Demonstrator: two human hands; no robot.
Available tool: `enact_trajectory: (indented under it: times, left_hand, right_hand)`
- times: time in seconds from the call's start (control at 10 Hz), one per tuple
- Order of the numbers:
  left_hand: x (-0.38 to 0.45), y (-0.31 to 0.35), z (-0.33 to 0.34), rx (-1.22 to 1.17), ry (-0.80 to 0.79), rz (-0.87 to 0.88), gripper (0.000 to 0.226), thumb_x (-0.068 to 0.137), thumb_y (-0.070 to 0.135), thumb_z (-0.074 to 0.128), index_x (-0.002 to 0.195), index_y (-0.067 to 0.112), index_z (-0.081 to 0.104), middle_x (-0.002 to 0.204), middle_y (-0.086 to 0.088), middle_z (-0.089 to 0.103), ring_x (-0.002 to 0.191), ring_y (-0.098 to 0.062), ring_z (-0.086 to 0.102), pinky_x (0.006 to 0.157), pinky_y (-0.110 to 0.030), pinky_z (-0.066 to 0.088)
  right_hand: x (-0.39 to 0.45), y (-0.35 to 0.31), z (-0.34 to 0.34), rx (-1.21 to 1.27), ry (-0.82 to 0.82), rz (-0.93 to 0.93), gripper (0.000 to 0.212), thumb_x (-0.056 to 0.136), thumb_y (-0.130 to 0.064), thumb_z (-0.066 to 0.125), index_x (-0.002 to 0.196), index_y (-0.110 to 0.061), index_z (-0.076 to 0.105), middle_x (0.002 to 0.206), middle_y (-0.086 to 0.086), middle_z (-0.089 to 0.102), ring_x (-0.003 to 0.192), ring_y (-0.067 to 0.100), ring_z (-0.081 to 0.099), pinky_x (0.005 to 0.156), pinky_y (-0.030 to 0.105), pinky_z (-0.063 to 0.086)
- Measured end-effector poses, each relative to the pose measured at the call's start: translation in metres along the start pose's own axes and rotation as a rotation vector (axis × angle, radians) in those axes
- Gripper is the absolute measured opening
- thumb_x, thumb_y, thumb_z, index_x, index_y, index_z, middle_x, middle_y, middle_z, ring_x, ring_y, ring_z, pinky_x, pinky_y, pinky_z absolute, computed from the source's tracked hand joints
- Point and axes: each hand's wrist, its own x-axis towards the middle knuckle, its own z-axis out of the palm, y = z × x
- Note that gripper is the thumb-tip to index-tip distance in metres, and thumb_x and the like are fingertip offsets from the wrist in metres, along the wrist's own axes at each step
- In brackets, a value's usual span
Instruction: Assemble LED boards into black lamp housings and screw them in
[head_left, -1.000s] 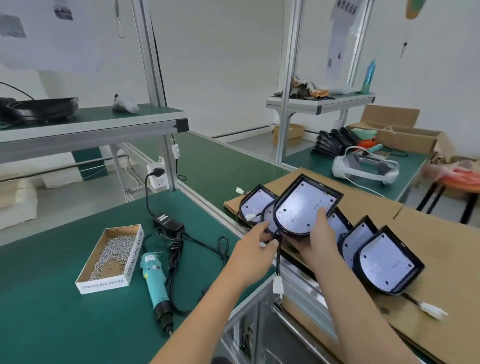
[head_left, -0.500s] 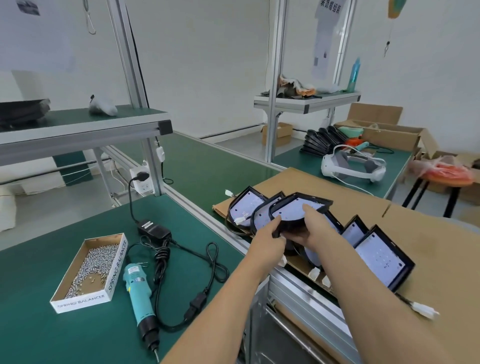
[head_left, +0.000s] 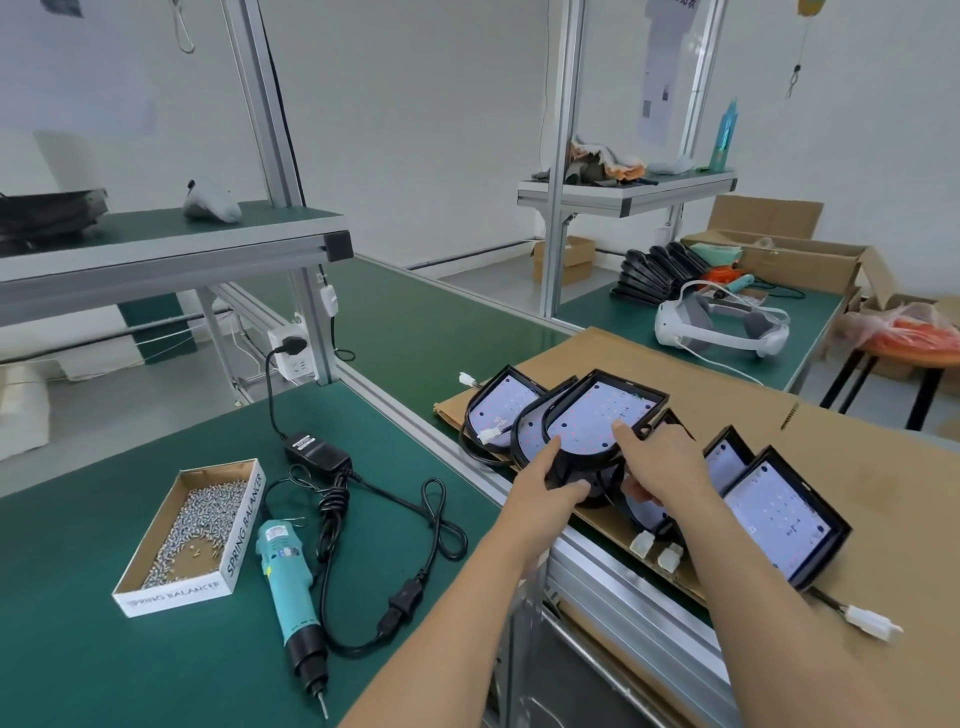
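We hold one black plastic lamp housing with a white LED board inside it (head_left: 597, 421) over the row of the same lamps on the brown cardboard sheet (head_left: 883, 499). It could slip and knock the lamps below, because we only hold its round near end. Its dangling wire could also catch on them. Our left hand (head_left: 545, 480) grips that round edge, thumb on the board, fingers curled under. Our right hand (head_left: 660, 462) holds the right side, one finger flat on the board. The teal electric screwdriver (head_left: 288, 577) and the white cardboard box of small silver screws (head_left: 195, 530) lie on the green bench mat (head_left: 104, 649).
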Motion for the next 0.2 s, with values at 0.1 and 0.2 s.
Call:
enact_trajectory:
  times: [0.1, 0.2]
  left_hand:
    - [-0.0048, -0.0057, -0.0038, -0.002, -0.002, 0.035, 0.071, 0.101, 0.023, 0.062, 0.161, 0.039, 0.028, 0.168, 0.013, 0.024, 0.154, -0.013, 0.023, 0.124, -0.040, 0.027]
    - [-0.0056, -0.0117, -0.0056, 0.002, 0.089, 0.037, 0.062, 0.103, 0.027, 0.059, 0.159, 0.037, 0.035, 0.165, 0.009, 0.035, 0.153, -0.020, 0.031, 0.123, -0.043, 0.032]
  right_hand:
    - [-0.0050, 0.0019, 0.0048, 0.006, 0.018, -0.014, 0.065, 0.104, -0.056, 0.051, 0.063, -0.005, 0.055, 0.064, 0.021, 0.066, 0.057, 0.031, 0.057, 0.061, 0.035, 0.050]
    - [-0.0089, 0.0026, 0.0035, 0.022, 0.053, 0.005, 0.067, 0.104, -0.057, 0.050, 0.063, -0.004, 0.054, 0.064, 0.018, 0.068, 0.062, 0.035, 0.063, 0.063, 0.035, 0.051]
